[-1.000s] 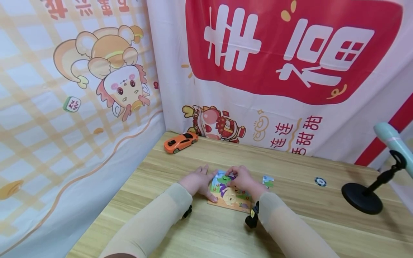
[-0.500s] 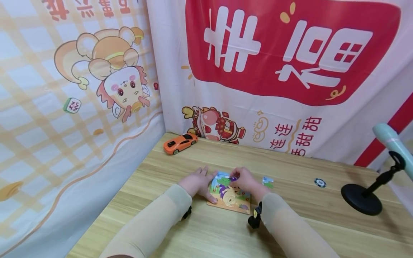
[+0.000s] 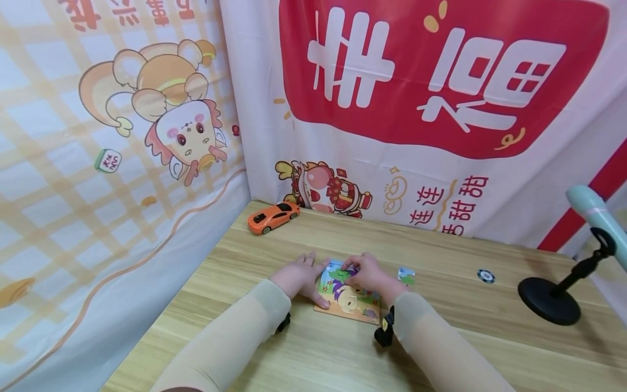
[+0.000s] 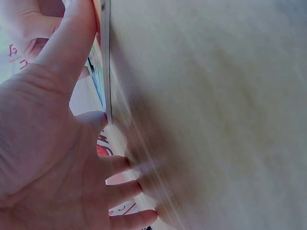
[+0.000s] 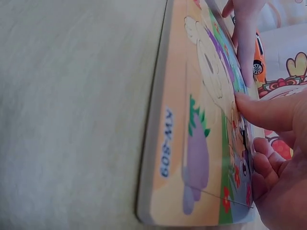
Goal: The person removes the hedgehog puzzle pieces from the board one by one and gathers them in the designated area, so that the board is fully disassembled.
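Observation:
A small jigsaw puzzle board [image 3: 346, 311] with a cartoon eggplant picture lies flat on the wooden table. My left hand [image 3: 300, 279] rests at its left side, thumb along the near left corner and fingers spread onto the table. In the left wrist view, the left hand's fingertips [image 4: 117, 165] touch the tabletop beside the board's edge. My right hand [image 3: 368, 274] is over the upper part of the board, thumb and index finger pinching a puzzle piece [image 3: 352, 269] with purple on it, mostly hidden by the fingers. Its thumb [image 5: 264, 112] reaches the picture surface in the right wrist view.
A loose blue and green puzzle piece [image 3: 406, 276] lies right of the board. Farther right are a round chip [image 3: 486, 276] and a microphone [image 3: 590, 204] on a black stand [image 3: 549, 301]. An orange toy car [image 3: 274, 218] stands at the back left. Printed cloths hang behind and left.
My right hand shifted slightly right and back left over the board's upper part, its fingers still on the piece. The left hand and the loose piece stayed in place.

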`<act>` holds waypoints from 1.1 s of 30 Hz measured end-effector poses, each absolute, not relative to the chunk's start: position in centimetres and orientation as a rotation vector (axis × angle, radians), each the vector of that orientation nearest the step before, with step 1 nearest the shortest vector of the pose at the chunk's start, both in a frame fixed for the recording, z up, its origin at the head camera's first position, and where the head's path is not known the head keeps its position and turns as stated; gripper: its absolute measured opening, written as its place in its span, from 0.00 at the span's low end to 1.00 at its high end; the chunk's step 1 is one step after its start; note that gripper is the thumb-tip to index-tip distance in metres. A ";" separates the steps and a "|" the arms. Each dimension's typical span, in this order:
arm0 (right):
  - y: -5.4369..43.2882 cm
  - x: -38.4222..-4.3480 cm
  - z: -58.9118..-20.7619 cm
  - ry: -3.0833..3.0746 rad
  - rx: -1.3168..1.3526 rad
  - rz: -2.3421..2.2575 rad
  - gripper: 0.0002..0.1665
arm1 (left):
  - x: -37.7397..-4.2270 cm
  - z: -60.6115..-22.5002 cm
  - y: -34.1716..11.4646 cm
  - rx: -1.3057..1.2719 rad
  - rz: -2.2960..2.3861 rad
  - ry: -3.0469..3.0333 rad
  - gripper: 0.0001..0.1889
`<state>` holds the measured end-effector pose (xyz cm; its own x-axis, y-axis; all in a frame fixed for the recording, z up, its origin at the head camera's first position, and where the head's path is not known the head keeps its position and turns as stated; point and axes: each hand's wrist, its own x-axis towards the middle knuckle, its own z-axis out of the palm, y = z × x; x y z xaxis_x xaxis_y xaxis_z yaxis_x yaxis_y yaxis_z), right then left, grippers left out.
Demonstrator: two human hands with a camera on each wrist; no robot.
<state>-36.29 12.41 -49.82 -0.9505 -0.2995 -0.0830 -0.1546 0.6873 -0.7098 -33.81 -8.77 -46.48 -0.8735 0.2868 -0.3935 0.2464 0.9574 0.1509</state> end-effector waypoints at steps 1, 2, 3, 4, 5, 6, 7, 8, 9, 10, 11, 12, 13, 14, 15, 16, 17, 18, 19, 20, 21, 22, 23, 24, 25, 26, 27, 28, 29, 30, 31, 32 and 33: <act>12.4 -36.3 -49.8 2.703 -0.365 -1.117 0.13 | -33.8 -46.5 -8.8 0.385 0.122 2.681 0.68; 12.3 -36.3 -49.8 2.701 -0.362 -1.126 0.13 | -33.8 -46.4 -8.8 0.381 0.123 2.681 0.68; 12.3 -36.3 -49.8 2.695 -0.360 -1.134 0.13 | -33.8 -46.4 -8.7 0.377 0.126 2.680 0.68; 12.4 -36.3 -49.8 2.690 -0.357 -1.143 0.12 | -33.9 -46.5 -8.7 0.371 0.120 2.676 0.68; 12.4 -36.3 -49.8 2.681 -0.356 -1.155 0.12 | -33.9 -46.5 -8.7 0.368 0.116 2.673 0.69; 12.4 -36.3 -49.8 2.675 -0.356 -1.164 0.12 | -33.9 -46.5 -8.7 0.362 0.123 2.671 0.69; 12.5 -36.3 -49.8 2.668 -0.357 -1.174 0.13 | -33.9 -46.5 -8.7 0.360 0.121 2.668 0.70; 12.6 -36.2 -49.7 2.661 -0.357 -1.180 0.14 | -33.9 -46.4 -8.7 0.354 0.136 2.671 0.70; 12.6 -36.2 -49.7 2.656 -0.355 -1.182 0.15 | -33.9 -46.4 -8.7 0.351 0.140 2.669 0.70; 12.6 -36.2 -49.6 2.654 -0.350 -1.181 0.16 | -33.9 -46.3 -8.7 0.348 0.143 2.668 0.70; 12.7 -36.1 -49.5 2.652 -0.345 -1.178 0.18 | -33.9 -46.4 -8.8 0.351 0.158 2.671 0.70; 12.7 -36.1 -49.5 2.653 -0.338 -1.172 0.19 | -33.8 -46.3 -8.8 0.348 0.167 2.671 0.69; 12.7 -36.1 -49.4 2.649 -0.329 -1.170 0.20 | -33.7 -46.2 -8.8 0.348 0.165 2.671 0.69; 12.7 -36.1 -49.4 2.648 -0.326 -1.163 0.20 | -33.7 -46.2 -8.7 0.346 0.171 2.673 0.68; 12.7 -36.1 -49.3 2.647 -0.317 -1.159 0.20 | -33.6 -46.1 -8.7 0.346 0.169 2.673 0.67; 12.8 -36.1 -49.3 2.644 -0.312 -1.157 0.19 | -33.6 -46.1 -8.7 0.348 0.162 2.672 0.68; 12.8 -36.2 -49.3 2.641 -0.313 -1.154 0.19 | -33.5 -46.1 -8.7 0.351 0.160 2.673 0.67; 12.8 -36.2 -49.3 2.640 -0.318 -1.154 0.19 | -33.4 -46.0 -8.7 0.345 0.158 2.673 0.67; 12.8 -36.2 -49.3 2.639 -0.325 -1.154 0.19 | -33.4 -45.9 -8.7 0.347 0.148 2.672 0.67; 12.8 -36.2 -49.4 2.638 -0.336 -1.155 0.19 | -33.4 -45.9 -8.7 0.349 0.150 2.673 0.67; 12.8 -36.3 -49.4 2.632 -0.335 -1.167 0.19 | -33.4 -45.9 -8.7 0.349 0.151 2.673 0.67; 12.9 -36.3 -49.4 2.625 -0.337 -1.186 0.19 | -33.4 -45.8 -8.7 0.350 0.151 2.672 0.67; 12.9 -36.3 -49.4 2.619 -0.339 -1.208 0.18 | -33.4 -45.8 -8.7 0.350 0.157 2.674 0.67; 13.0 -36.3 -49.4 2.615 -0.341 -1.240 0.17 | -33.4 -45.8 -8.7 0.349 0.157 2.674 0.67; 13.1 -36.3 -49.4 2.603 -0.334 -1.284 0.15 | -33.5 -45.9 -8.7 0.352 0.155 2.674 0.67; 13.3 -36.3 -49.5 2.588 -0.324 -1.335 0.13 | -33.6 -46.1 -8.7 0.354 0.161 2.675 0.67; 13.4 -36.3 -49.5 2.578 -0.310 -1.384 0.11 | -33.7 -46.2 -8.7 0.352 0.154 2.671 0.68; 13.7 -36.4 -49.5 2.571 -0.303 -1.434 0.09 | -33.8 -46.3 -8.7 0.351 0.147 2.669 0.69; 13.9 -36.4 -49.4 2.568 -0.285 -1.472 0.07 | -33.9 -46.4 -8.7 0.349 0.143 2.670 0.69; 14.3 -36.4 -49.3 2.567 -0.269 -1.501 0.05 | -34.0 -46.5 -8.7 0.348 0.147 2.671 0.70; 14.7 -36.5 -49.1 2.553 -0.246 -1.541 0.05 | -34.0 -46.5 -8.7 0.345 0.154 2.671 0.70; 15.2 -36.6 -49.0 2.550 -0.228 -1.565 0.05 | -34.0 -46.6 -8.7 0.346 0.151 2.670 0.70; 15.9 -36.6 -48.7 2.548 -0.204 -1.586 0.06 | -34.0 -46.5 -8.7 0.345 0.151 2.668 0.70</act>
<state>-36.65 15.86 -48.75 -0.9819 -0.1849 -0.0419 -0.0441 0.4374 -0.8982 -33.96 -8.70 -46.50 -0.8705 0.2651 -0.4148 0.2167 0.9629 0.1606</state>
